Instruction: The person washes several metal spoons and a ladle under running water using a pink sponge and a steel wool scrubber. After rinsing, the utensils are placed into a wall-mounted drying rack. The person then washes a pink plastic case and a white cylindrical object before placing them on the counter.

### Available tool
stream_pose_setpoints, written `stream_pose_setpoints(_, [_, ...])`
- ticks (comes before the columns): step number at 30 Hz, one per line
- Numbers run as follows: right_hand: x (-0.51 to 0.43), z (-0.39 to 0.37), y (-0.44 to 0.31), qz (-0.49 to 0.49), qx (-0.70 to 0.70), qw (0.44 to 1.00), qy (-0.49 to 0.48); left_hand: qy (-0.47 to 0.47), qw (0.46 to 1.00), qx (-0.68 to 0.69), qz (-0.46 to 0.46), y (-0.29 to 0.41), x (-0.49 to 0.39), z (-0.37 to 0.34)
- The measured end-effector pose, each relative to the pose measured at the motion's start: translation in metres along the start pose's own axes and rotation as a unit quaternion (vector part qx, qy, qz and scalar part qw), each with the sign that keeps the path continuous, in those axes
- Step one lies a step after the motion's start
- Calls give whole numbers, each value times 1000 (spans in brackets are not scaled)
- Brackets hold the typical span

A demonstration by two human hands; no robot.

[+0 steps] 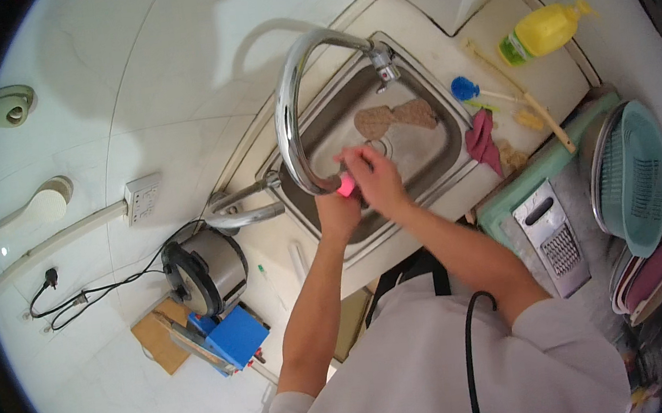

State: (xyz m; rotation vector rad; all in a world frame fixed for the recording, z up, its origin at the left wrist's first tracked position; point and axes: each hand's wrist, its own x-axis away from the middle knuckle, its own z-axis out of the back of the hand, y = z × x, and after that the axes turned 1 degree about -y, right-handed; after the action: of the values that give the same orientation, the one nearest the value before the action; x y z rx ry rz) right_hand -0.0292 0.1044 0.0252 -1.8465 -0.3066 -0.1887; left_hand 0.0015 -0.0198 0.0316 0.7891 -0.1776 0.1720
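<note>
Over the near part of a stainless steel sink, my left hand is partly behind the curved chrome faucet. A small bright pink object shows between my hands; its kind is unclear, and I cannot tell which hand grips it. My right hand is bent close beside it, with its fingers blurred. Two brown textured pieces lie in the basin beyond my hands, near the drain. The faucet's spout hangs over the far part of the basin.
Right of the sink are a maroon cloth, a blue-headed brush, a yellow bottle, a metal grater and a green plastic basket. A rice cooker and a blue box stand on the left.
</note>
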Motion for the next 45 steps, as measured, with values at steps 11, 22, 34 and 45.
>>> stream_pose_setpoints(11, [3, 2, -6, 97, 74, 993, -9, 28, 996, 31, -85, -1, -10, -4])
stream_pose_setpoints(22, [-10, 27, 2, 56, 130, 988, 54, 25, 984, 171, -45, 27, 0, 4])
stream_pose_setpoints(34, [24, 15, -24, 220, 247, 942, 52, -66, 962, 258, 52, 13, 0, 5])
stream_pose_setpoints(45, [6, 34, -17, 271, 211, 939, -31, 10, 985, 172, 2, 24, 3, 0])
